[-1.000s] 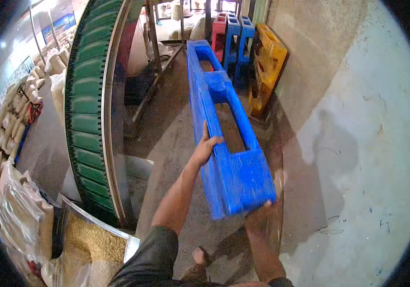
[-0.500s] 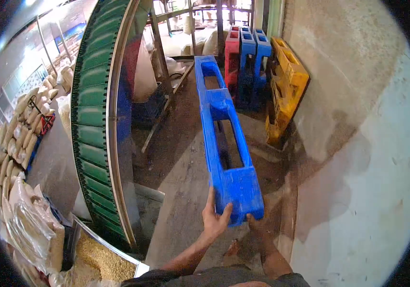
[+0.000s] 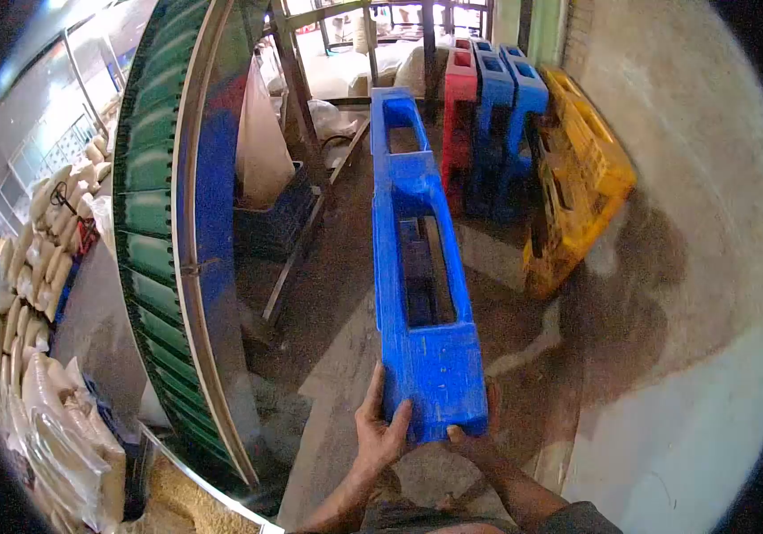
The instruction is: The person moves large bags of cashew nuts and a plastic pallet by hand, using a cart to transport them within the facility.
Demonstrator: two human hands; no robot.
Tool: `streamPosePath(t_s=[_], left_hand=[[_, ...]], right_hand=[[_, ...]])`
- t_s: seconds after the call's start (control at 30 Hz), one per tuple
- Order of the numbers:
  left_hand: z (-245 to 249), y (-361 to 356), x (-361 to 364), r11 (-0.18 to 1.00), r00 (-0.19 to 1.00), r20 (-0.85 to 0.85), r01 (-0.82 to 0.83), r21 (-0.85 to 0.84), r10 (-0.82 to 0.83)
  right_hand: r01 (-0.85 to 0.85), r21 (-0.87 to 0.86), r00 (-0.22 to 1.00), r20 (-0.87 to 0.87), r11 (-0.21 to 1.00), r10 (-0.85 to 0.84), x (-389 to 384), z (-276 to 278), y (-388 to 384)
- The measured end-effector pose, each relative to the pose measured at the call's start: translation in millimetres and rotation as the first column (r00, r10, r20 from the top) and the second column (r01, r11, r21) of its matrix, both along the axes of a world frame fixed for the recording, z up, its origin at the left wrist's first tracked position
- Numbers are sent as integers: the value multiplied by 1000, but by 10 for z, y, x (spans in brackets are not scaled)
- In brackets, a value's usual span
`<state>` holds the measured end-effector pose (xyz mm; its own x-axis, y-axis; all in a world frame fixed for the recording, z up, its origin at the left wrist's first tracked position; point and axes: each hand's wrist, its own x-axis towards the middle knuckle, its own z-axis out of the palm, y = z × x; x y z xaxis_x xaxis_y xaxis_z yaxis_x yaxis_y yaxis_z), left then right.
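A blue plastic pallet (image 3: 435, 374) stands on its edge in front of me, its long side with the openings facing up and stretching away. My left hand (image 3: 383, 427) grips the near left corner, thumb on the end face. At the near right corner my right hand (image 3: 475, 438) holds on, its thumb at the bottom edge and its other fingers mostly hidden behind the pallet. The pallet's lower part is out of sight beneath its upper edge.
Ahead on the right, a red pallet (image 3: 460, 125), blue pallets (image 3: 493, 116) and a yellow pallet (image 3: 590, 169) stand on edge by the wall (image 3: 693, 249). A green ribbed conveyor belt (image 3: 145, 196) rises at left. Stacked sacks (image 3: 70, 418) and a grain bin (image 3: 181, 498) lie beyond.
Both hands and the blue pallet have shifted forward with me; the stacked pallets ahead look nearer and further right. The grip on the pallet stays the same.
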<state>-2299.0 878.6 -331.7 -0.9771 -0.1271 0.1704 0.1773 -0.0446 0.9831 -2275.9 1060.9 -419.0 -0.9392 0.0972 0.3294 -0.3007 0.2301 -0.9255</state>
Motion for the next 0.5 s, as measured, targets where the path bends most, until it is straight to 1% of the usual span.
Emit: streamPosePath(t_s=[0.03, 0.1, 0.13, 0.17, 0.2, 0.27, 0.3, 0.33, 0.37, 0.4, 0.43, 0.47, 0.5], left_hand=[[-26, -45, -223, 1000, 1000, 3, -2, 11, 2], [-54, -157, -698, 999, 999, -17, 31, 33, -31], [-20, -222, -889, 998, 999, -7, 40, 43, -39], [-3, -267, -1129, 999, 999, 10, 46, 11, -46], [9, -308, -1388, 998, 999, 11, 52, -22, -52], [-74, -354, -1874, 998, 998, -32, 56, -11, -57], [-137, -349, -2095, 999, 997, -62, 48, -6, -48], [-205, -314, -2405, 998, 995, -78, 56, 0, -56], [-272, -304, -2585, 999, 992, -123, 42, 22, -39], [-304, -323, -2762, 999, 987, -162, 27, 40, -20], [-302, -346, -2927, 999, 987, -159, 32, 33, -27], [-275, -352, -3145, 999, 990, -141, 28, 34, -23], [-259, -356, -3363, 999, 992, -123, 24, 33, -20]], right_hand=[[-30, -142, 999, 10, 989, 31, -230, 90, -118], [-40, -272, 999, 18, 961, 47, -712, 158, -224], [-15, -222, 989, 137, 975, 46, -856, 231, -213], [6, -172, 967, 252, 985, 38, -1033, 316, -236], [14, -164, 969, 244, 986, 27, -1278, 501, -315], [47, -105, 951, 309, 993, -12, -1689, 898, -436], [56, -97, 953, 303, 994, -24, -1877, 766, -442], [94, -81, 971, 230, 992, -73, -2220, 461, -403], [131, -77, 980, 162, 988, -117, -2392, 270, -395], [137, -84, 979, 162, 987, -122, -2574, 283, -415], [53, -214, 983, 181, 975, -13, -2798, 338, -432], [-27, -342, 978, 186, 939, 96, -3033, 372, -443], [-21, -351, 978, 189, 936, 93, -3243, 335, -458]])
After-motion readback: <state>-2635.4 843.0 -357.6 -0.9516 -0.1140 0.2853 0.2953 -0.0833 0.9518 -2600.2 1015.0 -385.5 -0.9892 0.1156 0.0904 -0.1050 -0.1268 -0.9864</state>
